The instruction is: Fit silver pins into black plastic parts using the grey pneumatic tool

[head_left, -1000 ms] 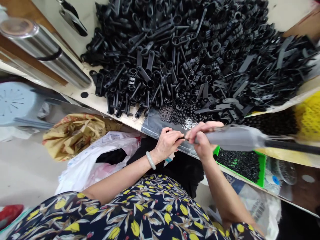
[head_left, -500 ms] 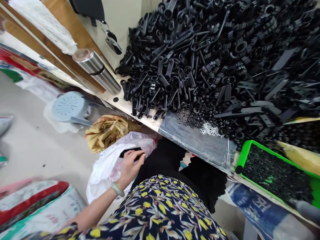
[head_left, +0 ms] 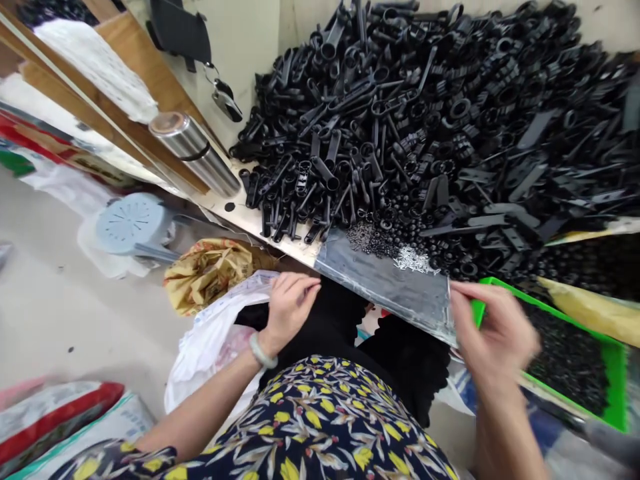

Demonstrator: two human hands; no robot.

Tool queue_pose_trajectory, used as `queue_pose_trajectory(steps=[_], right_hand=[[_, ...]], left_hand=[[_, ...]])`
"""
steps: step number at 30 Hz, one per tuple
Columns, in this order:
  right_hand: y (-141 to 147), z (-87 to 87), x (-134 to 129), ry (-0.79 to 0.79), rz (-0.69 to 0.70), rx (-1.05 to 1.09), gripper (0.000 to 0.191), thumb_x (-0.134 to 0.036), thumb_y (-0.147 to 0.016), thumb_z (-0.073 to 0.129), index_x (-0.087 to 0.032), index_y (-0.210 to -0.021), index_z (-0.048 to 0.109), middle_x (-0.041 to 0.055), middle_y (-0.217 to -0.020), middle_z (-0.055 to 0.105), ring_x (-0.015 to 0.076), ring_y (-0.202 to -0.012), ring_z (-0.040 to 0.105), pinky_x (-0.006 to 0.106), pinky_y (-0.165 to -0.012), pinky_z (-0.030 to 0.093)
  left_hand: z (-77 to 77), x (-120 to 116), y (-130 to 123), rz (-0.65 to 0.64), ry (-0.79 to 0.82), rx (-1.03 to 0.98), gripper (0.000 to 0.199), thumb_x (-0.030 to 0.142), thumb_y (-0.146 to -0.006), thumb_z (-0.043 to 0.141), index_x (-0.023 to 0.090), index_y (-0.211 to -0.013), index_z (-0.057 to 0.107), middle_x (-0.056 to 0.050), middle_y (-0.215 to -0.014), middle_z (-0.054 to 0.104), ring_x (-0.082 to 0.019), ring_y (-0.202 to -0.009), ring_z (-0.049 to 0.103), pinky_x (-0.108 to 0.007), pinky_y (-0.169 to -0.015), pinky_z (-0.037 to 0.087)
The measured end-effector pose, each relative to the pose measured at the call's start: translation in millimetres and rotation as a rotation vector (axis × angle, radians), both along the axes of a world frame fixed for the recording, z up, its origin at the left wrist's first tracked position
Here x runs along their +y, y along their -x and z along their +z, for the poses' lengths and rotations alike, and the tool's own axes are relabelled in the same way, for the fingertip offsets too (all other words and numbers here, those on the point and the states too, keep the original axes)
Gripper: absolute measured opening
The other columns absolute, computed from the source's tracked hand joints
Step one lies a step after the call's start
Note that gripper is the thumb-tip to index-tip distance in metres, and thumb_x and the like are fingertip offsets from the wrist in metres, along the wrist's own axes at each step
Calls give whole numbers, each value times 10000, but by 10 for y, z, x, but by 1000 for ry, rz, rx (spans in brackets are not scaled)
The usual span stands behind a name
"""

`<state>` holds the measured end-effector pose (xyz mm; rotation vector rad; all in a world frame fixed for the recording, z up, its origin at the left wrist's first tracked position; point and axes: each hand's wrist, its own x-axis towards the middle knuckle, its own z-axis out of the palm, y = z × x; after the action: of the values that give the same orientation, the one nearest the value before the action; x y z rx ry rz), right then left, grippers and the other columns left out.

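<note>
My left hand (head_left: 293, 308) hovers over my lap beside the white plastic bag (head_left: 195, 363), fingers and thumb pinched together; what they hold, if anything, is too small to see. Over the right end of the dark grey mat (head_left: 385, 280), my right hand (head_left: 497, 330) is partly smeared by motion. Its thumb and forefinger come together beside a thin upright metal rod (head_left: 449, 297), and I cannot make out what is in them. Small silver pins (head_left: 414, 260) lie on the mat, with tiny dark round parts (head_left: 363, 237) to their left.
A large heap of black plastic parts (head_left: 400, 127) covers the table behind the mat. A green tray (head_left: 620, 393) of small black pieces stands at right. A steel flask (head_left: 200, 157) stands at left, and a brown paper bag (head_left: 210, 273) hangs below the edge.
My right hand has come into view at the mat's right end, in front of the green tray. My left hand has moved right and up, away from the white bag's opening.
</note>
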<state>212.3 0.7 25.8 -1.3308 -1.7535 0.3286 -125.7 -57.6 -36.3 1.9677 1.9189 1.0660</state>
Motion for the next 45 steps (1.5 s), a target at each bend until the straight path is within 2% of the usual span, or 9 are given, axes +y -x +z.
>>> queue_pose_trajectory(steps=[4,9,14,18,23,25,29,37,45], right_hand=[[344,-216,230,103,159,-106,94,-276,-1018,645,-256,-1043,732,31,-952,735,187,-833,682,349,-789,525],[329,-405,430,119,119,-380,154,-305,-1051,583,-247,-1026,723,28,-910,710,197,-849,671,358,-815,477],[332,-351,554,158,84,-308,153,-305,-1050,580,-248,-1008,716,20,-917,697,187,-846,662,333,-816,481],[459,-333,654,168,159,-354,124,-316,-1039,605,-260,-1020,713,12,-945,712,187,-876,667,334,-842,472],[463,-391,702,134,38,-361,157,-322,-1047,585,-242,-988,706,23,-919,700,195,-850,656,333,-812,474],[467,-405,692,117,96,-394,164,-317,-1057,577,-241,-985,703,30,-927,695,201,-877,647,339,-829,471],[560,-444,661,96,290,-494,198,-298,-1090,531,-227,-1002,693,48,-959,700,206,-913,633,351,-822,445],[581,-556,707,44,210,-656,223,-313,-1092,532,-230,-982,708,50,-925,699,212,-879,598,369,-777,377],[682,-546,719,39,179,-681,265,-357,-1071,585,-207,-883,696,65,-878,682,224,-844,583,374,-772,367]], left_hand=[[65,641,-407,-118,10,131,136,321,-1032,653,220,-1019,744,-48,-955,740,-245,-949,634,-419,-875,386],[-38,921,-537,-165,53,221,133,287,-1012,671,195,-931,722,-66,-938,695,-259,-932,588,-420,-825,345],[-2,908,-538,-235,18,230,167,230,-1049,600,203,-950,732,-39,-887,697,-228,-860,575,-417,-801,308],[32,872,-609,-266,-16,176,156,232,-1062,591,213,-1023,740,-24,-895,726,-209,-856,592,-416,-814,309],[20,845,-681,-292,0,125,173,234,-1076,569,216,-1053,739,-19,-927,753,-201,-861,593,-423,-819,311],[24,826,-671,-276,30,75,182,242,-1078,565,212,-1030,737,-28,-931,756,-204,-869,596,-422,-823,318],[81,756,-612,-219,100,-126,182,263,-1065,585,217,-974,735,-28,-928,771,-209,-877,618,-407,-846,371],[186,649,-598,-108,253,-613,155,297,-995,658,214,-1003,788,-43,-926,779,-206,-874,689,-334,-827,516],[203,716,-711,-40,453,-994,230,391,-917,726,173,-959,786,-34,-801,751,-161,-790,642,-273,-790,486]])
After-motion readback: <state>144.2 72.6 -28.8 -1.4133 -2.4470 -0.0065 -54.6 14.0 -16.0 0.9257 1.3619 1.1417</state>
